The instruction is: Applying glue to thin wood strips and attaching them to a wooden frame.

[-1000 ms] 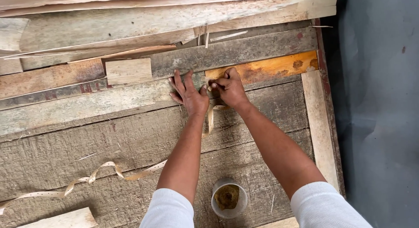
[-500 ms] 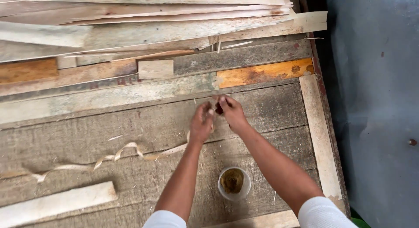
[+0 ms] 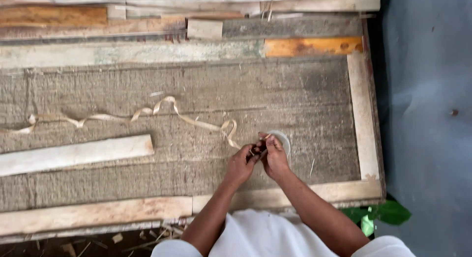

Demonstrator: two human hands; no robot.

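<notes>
My left hand (image 3: pixel 242 163) and my right hand (image 3: pixel 273 155) are pressed together over the lower middle of a rough grey plank platform (image 3: pixel 206 90). Both pinch the near end of a long pale curly strip (image 3: pixel 147 112), which trails away to the left across the planks. A small round cup (image 3: pixel 283 139) stands on the wood just behind my right hand, mostly hidden by it. What the fingertips do to the strip end is too small to see.
A pale loose board (image 3: pixel 73 154) lies at the left. Light wooden rails (image 3: pixel 363 109) frame the right and near edges. An orange-brown plank (image 3: pixel 312 46) and a small wood block (image 3: pixel 204 29) lie at the back. Grey floor and green leaves (image 3: pixel 383 215) are at the right.
My hands have drawn back from the orange plank toward me, pulling the strip end along. They now sit over the cup, and the view has shifted toward the near edge.
</notes>
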